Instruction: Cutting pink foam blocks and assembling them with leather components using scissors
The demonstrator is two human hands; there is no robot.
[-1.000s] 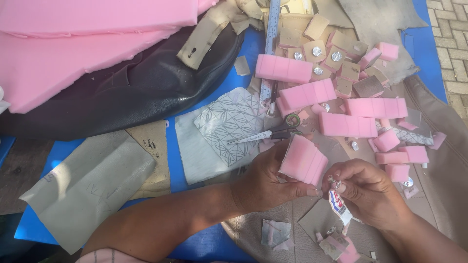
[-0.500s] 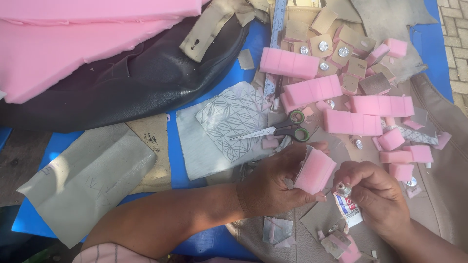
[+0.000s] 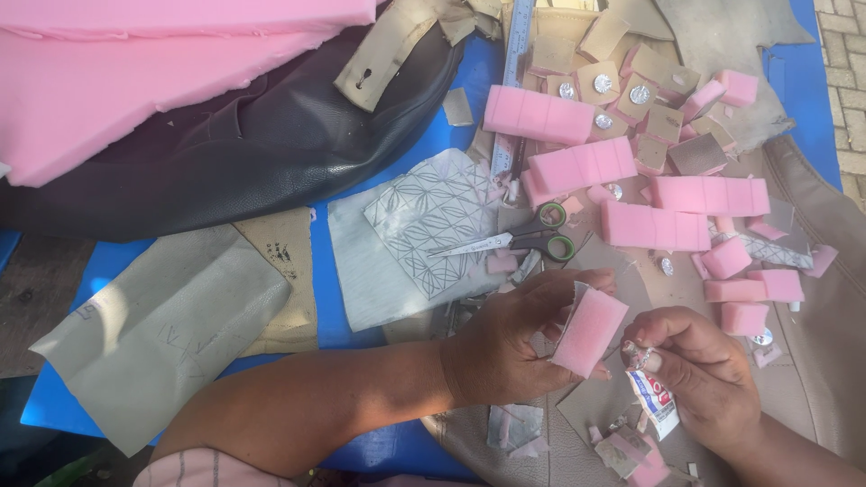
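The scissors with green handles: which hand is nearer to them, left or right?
Left. The left hand, holding a pink foam piece, lies just below the scissors. The right hand, pinching a small glue tube, is farther away, below and to their right.

Work surface under daylight: a blue sheet (image 3: 329, 298) covers the ground, with paving bricks (image 3: 843, 81) showing at the far right. Far left, pink foam slabs (image 3: 135, 81) lie over black leather (image 3: 253, 153). Grey and tan cloth pieces (image 3: 162, 325) lie at near left; tan leather (image 3: 812, 271) at right.
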